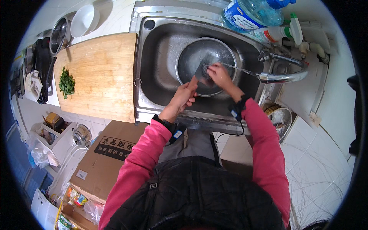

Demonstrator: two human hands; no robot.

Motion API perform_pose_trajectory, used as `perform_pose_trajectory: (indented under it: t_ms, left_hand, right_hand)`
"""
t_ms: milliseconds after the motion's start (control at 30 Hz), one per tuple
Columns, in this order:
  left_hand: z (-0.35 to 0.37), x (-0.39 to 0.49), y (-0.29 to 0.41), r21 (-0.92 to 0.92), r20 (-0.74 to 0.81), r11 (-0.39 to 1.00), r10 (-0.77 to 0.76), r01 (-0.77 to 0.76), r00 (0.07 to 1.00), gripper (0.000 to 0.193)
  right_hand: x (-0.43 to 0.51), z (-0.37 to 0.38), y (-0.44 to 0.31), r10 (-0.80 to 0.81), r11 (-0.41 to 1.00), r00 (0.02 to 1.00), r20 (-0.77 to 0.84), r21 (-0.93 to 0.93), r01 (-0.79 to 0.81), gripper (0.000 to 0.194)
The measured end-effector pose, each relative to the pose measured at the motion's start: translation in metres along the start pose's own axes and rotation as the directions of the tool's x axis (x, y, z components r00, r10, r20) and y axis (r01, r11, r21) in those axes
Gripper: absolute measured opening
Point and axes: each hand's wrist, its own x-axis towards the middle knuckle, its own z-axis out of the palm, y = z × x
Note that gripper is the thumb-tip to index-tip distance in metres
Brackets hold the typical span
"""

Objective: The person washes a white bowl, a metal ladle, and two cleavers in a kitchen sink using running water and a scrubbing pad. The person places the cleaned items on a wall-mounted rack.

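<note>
My left hand [184, 96] grips the wooden handle of a kitchen knife, whose broad blade [202, 67] lies over a round metal basin [181, 49] in the stainless steel sink [161, 77]. My right hand [220, 75] has its fingers bent against a dark, blurred scrubbing pad [206, 70] at the blade. Water runs from the curved chrome faucet [283, 77] towards the blade and the basin. Left of the sink lies a wooden cutting board [100, 77] with a small heap of chopped green leaves [67, 82] near its far left side.
A blue detergent bottle [244, 17] and a spray bottle [273, 34] stand behind the sink. A white bowl [84, 21] and a metal pot [59, 36] are at the upper left. Below the board stands a cardboard box [100, 161]. A metal bowl [283, 120] is right of the sink.
</note>
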Motion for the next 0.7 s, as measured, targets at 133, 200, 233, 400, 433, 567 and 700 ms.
perform_pose_trajectory:
  t_ms: [133, 200, 233, 400, 433, 567, 700]
  left_hand:
    - [0.000, 0.000, -0.002, 0.027, -0.016, 1.000, -0.010, 0.010, 1.000, 0.021]
    - [0.000, -0.002, -0.001, 0.016, -0.020, 1.000, -0.023, 0.023, 1.000, 0.021]
    - [0.001, -0.003, -0.001, 0.021, -0.003, 1.000, -0.003, 0.003, 1.000, 0.021]
    - [0.003, -0.005, 0.006, 0.033, 0.015, 0.999, 0.023, -0.024, 1.000, 0.022]
    - [0.003, -0.005, 0.006, 0.041, 0.011, 0.999, 0.003, -0.004, 1.000, 0.022]
    - [-0.001, -0.005, 0.006, 0.043, 0.002, 0.999, -0.005, 0.005, 1.000, 0.022]
    - [-0.005, -0.005, 0.002, 0.029, 0.001, 1.000, -0.011, 0.011, 1.000, 0.022]
  right_hand:
    - [-0.007, 0.004, -0.016, -0.228, 0.961, 0.970, 0.082, 0.179, 0.211, 0.019]
    - [0.008, 0.000, 0.000, -0.075, 0.996, 0.995, 0.066, -0.044, 0.078, 0.017]
    - [0.021, -0.003, 0.011, 0.017, 0.985, 0.998, 0.065, -0.172, -0.006, 0.017]
    - [0.026, 0.000, 0.013, 0.032, 0.977, 0.999, -0.032, -0.212, -0.038, 0.029]
    - [0.017, -0.002, 0.002, -0.053, 0.990, 0.999, -0.014, -0.129, 0.051, 0.032]
    - [-0.019, -0.016, -0.043, -0.175, 0.984, 0.975, 0.139, 0.057, 0.169, 0.036]
    - [-0.013, -0.019, -0.026, -0.193, 0.978, 0.959, 0.207, 0.114, 0.172, 0.032]
